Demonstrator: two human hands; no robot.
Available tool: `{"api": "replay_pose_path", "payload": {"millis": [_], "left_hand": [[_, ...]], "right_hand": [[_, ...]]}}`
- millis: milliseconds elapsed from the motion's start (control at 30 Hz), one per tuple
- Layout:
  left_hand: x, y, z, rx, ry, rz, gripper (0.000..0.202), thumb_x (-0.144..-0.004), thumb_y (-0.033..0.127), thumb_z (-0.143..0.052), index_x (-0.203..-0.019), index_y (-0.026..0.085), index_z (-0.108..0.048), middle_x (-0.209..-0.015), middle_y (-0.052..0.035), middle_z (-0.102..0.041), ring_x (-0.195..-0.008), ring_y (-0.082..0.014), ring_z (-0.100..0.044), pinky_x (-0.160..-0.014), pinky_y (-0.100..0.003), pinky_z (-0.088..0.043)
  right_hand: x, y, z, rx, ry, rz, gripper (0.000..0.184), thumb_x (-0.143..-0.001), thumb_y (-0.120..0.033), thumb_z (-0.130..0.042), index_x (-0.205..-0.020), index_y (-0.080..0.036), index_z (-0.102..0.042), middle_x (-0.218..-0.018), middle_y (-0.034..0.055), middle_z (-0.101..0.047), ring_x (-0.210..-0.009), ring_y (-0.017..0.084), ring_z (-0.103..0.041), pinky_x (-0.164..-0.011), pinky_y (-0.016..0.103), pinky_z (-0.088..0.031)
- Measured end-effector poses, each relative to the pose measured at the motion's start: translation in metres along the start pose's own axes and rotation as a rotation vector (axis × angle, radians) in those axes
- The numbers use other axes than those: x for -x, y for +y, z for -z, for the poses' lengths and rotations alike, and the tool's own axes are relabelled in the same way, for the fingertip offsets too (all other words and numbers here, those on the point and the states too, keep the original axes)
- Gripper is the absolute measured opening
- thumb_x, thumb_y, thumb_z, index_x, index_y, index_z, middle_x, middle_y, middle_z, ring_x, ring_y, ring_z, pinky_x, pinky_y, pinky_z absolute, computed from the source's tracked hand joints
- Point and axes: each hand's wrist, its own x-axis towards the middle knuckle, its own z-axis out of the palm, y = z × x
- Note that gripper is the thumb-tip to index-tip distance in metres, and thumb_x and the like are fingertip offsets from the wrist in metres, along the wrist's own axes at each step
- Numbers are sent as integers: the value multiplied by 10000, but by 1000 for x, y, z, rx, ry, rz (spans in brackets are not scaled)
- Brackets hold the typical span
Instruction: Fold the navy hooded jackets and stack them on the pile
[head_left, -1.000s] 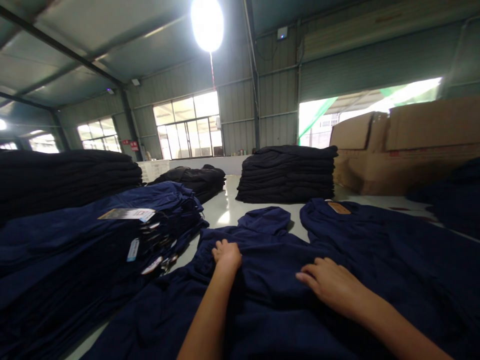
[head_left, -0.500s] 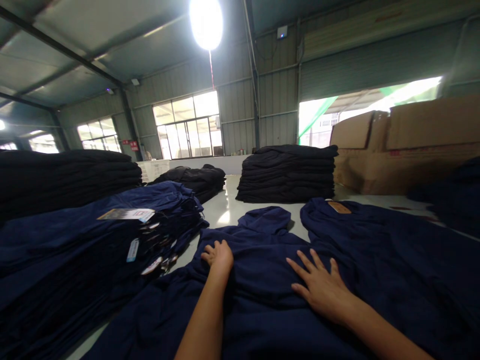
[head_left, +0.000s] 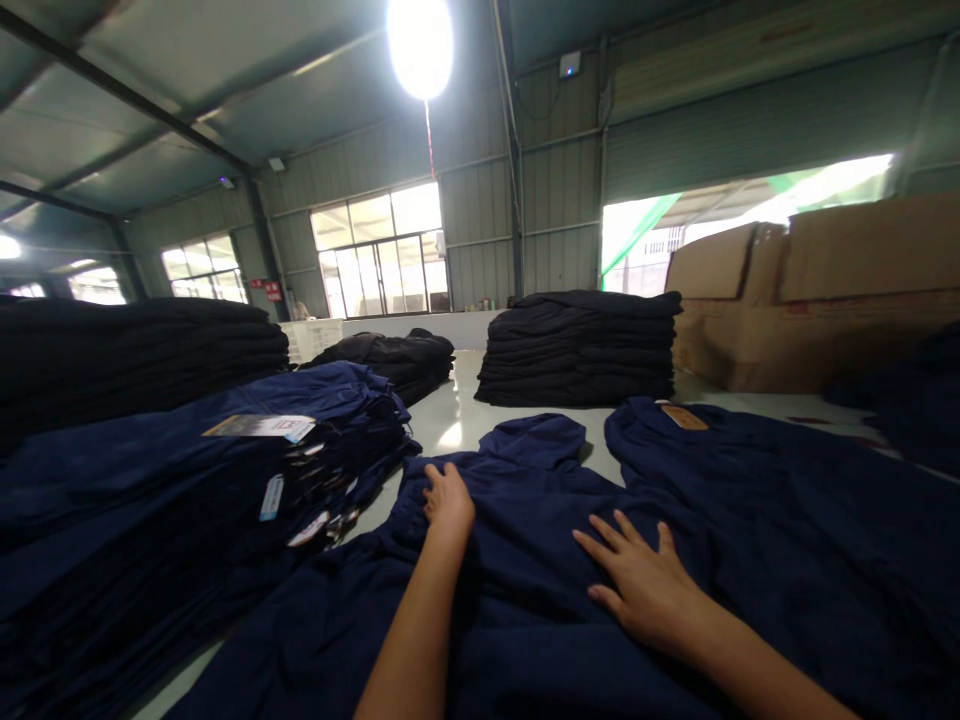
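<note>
A navy garment [head_left: 525,520] lies spread on the table in front of me, its collar end pointing away. My left hand [head_left: 448,500] rests on its upper left part near the shoulder, fingers curled into the cloth. My right hand [head_left: 637,580] lies flat on the garment's middle with the fingers spread. A second navy garment [head_left: 750,470] with a tan neck label [head_left: 684,416] lies just to the right, touching the first.
A tall pile of navy garments with hang tags [head_left: 225,470] stands at my left. Black folded stacks sit at the far left [head_left: 135,350], back middle [head_left: 390,360] and centre [head_left: 577,345]. Cardboard boxes [head_left: 810,290] line the right. Pale table top [head_left: 454,415] shows between.
My left hand slid a little farther up the garment toward the shoulder. My right hand went from fingers together to fingers spread flat on the cloth.
</note>
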Motion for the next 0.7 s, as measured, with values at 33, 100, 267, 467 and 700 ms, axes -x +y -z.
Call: {"api": "replay_pose_path", "payload": {"millis": [33, 100, 267, 467, 700], "left_hand": [[3, 4, -2, -2, -37, -74, 392, -789, 150, -512, -1173, 231, -503, -1307, -125, -386, -1076, -278, -533, -870, -418, -445], [9, 11, -7, -5, -112, -238, 316, -757, 196, -573, -1055, 301, -577, -1285, -41, -444, -1167, -289, -456, -980, -525, -329], [7, 5, -24, -36, -326, -376, 446, -754, 525, -544, -1169, 361, -542, -1351, -49, -447, -1249, -369, -348, -931, -751, -84], [-7, -10, -42, -109, -342, -210, 717, -819, 603, -338, -1439, 332, -101, -1522, -50, 1, -1359, -392, -26, -907, -762, 34], [-3, -6, -39, -79, -354, -186, 886, -636, 797, -401, -1398, 459, -102, -1521, 17, 44, -1289, -525, 95, -824, -799, 87]], "right_hand": [[0, 0, 0, 4, 20, 8, 635, -779, -366, -455, -1394, -326, -301, -1499, 30, -198, -1361, 359, -87, -1011, 682, -64], [1, -1, 0, 15, 50, 23, 645, -776, -374, -460, -1397, -326, -291, -1500, 27, -189, -1362, 361, -65, -1014, 680, -53], [0, -2, 0, 8, 52, 58, 584, -814, -379, -407, -1380, -247, -355, -1467, 63, -281, -1360, 328, -148, -1027, 664, -61], [-2, -3, -1, 52, 112, -20, 596, -826, -413, -391, -1392, -236, -330, -1482, 80, -232, -1368, 332, -102, -1011, 682, -23], [-2, -1, -7, 122, -29, -30, 858, -662, -61, -496, -1400, -390, -207, -1516, 9, -126, -1367, 338, -67, -994, 690, -98]]}}
